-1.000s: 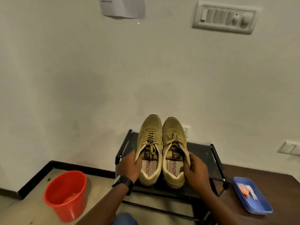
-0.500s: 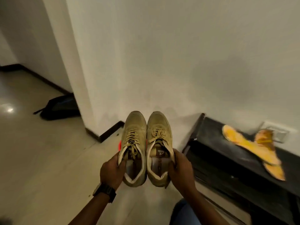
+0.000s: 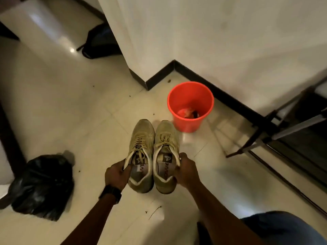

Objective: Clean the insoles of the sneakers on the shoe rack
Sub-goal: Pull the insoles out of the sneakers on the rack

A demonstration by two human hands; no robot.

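I hold a pair of tan lace-up sneakers side by side above the floor. My left hand grips the left sneaker at the outer edge of its collar. My right hand grips the right sneaker the same way on its outer side. Both shoes point away from me, toes toward the bucket. Pale insoles with printed lettering show inside both openings. A black watch sits on my left wrist.
An orange bucket with something in its bottom stands on the tiled floor by the wall corner. The black shoe rack is at the right edge. A black plastic bag lies at the left. A dark backpack sits farther back.
Both hands lifted the sneakers off the rack and carried them left and down over the floor. My view swung from the rack and wall to the floor and bucket.
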